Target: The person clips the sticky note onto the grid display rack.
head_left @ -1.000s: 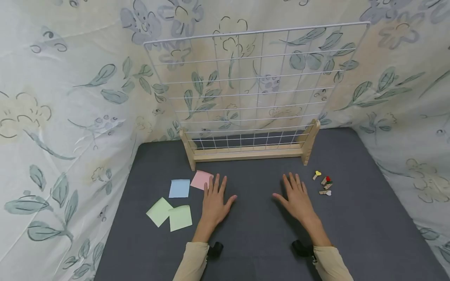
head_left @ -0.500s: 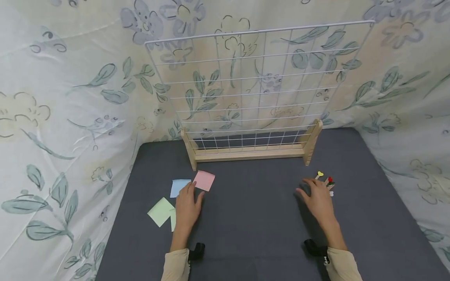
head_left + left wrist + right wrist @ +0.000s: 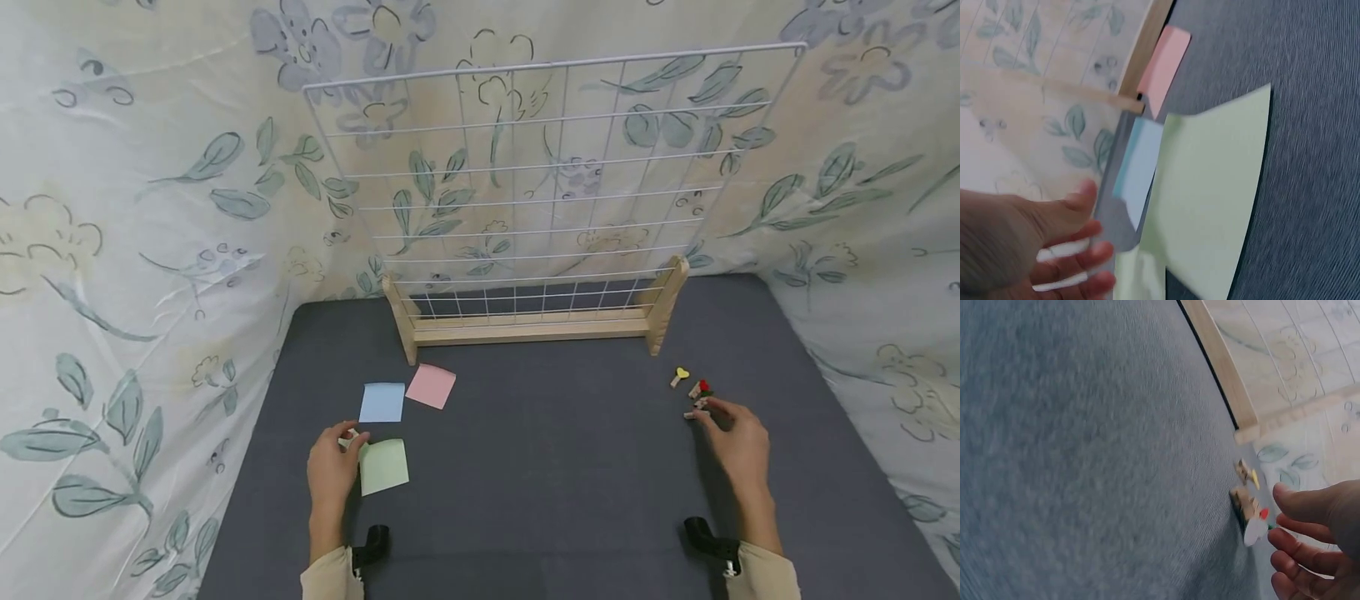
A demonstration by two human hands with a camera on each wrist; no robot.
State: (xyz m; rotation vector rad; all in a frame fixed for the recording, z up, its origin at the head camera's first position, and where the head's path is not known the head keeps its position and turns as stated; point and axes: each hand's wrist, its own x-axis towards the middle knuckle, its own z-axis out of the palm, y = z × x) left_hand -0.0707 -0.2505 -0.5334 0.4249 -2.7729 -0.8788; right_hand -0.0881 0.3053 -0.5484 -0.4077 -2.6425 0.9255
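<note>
My left hand (image 3: 332, 471) hovers at a pale green sticky note (image 3: 1138, 275), mostly hidden by it in the head view. In the left wrist view its thumb and fingers stand apart, loosely bent. A second green sticky note (image 3: 384, 467) lies beside it, with a blue one (image 3: 382, 402) and a pink one (image 3: 431, 386) farther back. My right hand (image 3: 741, 446) reaches to small wooden clothespins with heart tops: white (image 3: 1255, 531), red (image 3: 703, 387) and yellow (image 3: 680, 375). A bit of green shows by the red one. Thumb and index finger are apart in the right wrist view.
A white wire grid rack (image 3: 555, 200) stands at the back in a wooden base (image 3: 528, 331). Dark grey cloth (image 3: 525, 475) covers the table. Floral fabric (image 3: 172, 333) hangs behind and at the sides.
From flat near the middle, my hands have moved apart: the left to the left, onto the green notes, the right to the right, up to the clothespins. Their fingers have bent.
</note>
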